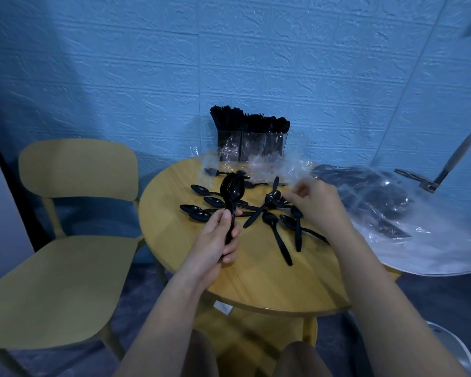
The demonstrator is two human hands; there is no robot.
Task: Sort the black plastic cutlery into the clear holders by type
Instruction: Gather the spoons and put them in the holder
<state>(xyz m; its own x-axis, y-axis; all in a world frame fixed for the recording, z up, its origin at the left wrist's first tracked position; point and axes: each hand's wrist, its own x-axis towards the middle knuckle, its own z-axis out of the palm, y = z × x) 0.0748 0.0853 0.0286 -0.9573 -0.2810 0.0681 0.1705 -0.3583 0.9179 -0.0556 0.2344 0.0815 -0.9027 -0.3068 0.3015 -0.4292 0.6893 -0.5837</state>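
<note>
From the head camera, the left hand (219, 236) has its grip clamped round the handles of a small bunch of spoons (231, 198), bowls pointing up and away over the round wooden bench (191, 268). The right hand (314, 204) reaches into the loose spoons (276, 224) scattered across the middle of the bench; its fingers are curled and blurred, and I cannot tell whether that grip has closed on a spoon or is apart. These spoons look light, thin and stiff, with a glossy surface likely to slip against each other, so a stacked bunch is best held at the handles, bowls nested, with a firm pinch to stop them fanning out. At the far edge of the bench, against the blue wall, stand the clear holders (249, 148), three compartments side by side, each already packed with upright black cutlery; which type sits in which compartment is too dark to tell. Crumpled clear plastic wrap (272, 167) lies just in front of the holders, and a clear bag (370, 202) with more dark cutlery sits to the right.
</note>
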